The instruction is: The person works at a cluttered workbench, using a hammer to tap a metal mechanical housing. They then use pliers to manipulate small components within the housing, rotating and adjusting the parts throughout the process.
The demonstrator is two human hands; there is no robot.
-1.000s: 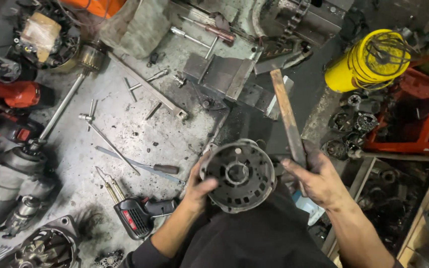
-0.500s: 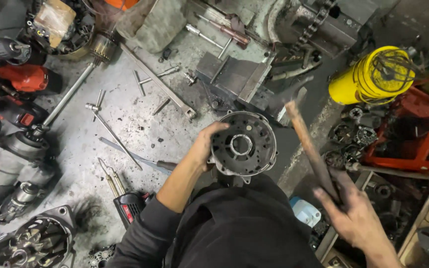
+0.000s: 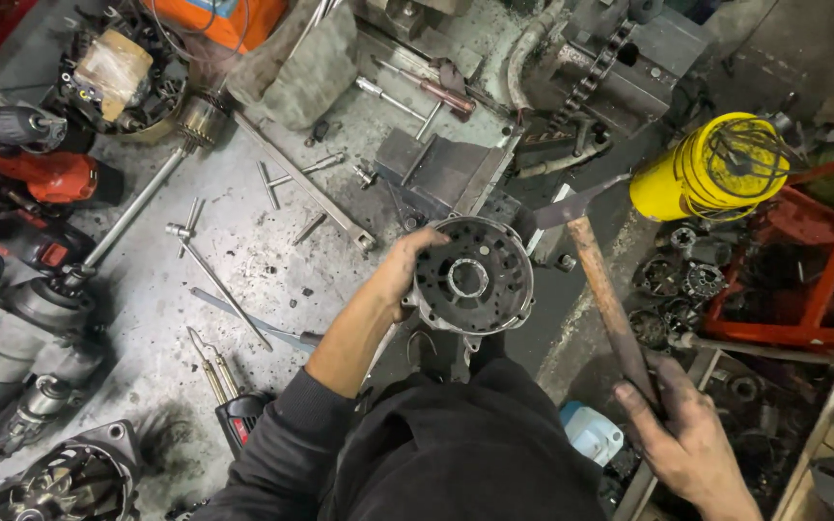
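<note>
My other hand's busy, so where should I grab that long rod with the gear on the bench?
Grip the rod mid-shaft, coming from above: the shaft is bare, lying flat and diagonal on the bench, while its gear end is bulky and crowded.

The left hand (image 3: pixel 407 265) covers part of the round metal housing's (image 3: pixel 475 278) rim. The hammer's (image 3: pixel 602 280) handle end hides inside the right hand (image 3: pixel 687 439). The dark sleeve (image 3: pixel 456 453) hides the surface (image 3: pixel 243 241) below. The orange box (image 3: pixel 234 17) is cut off at the top edge.
</note>
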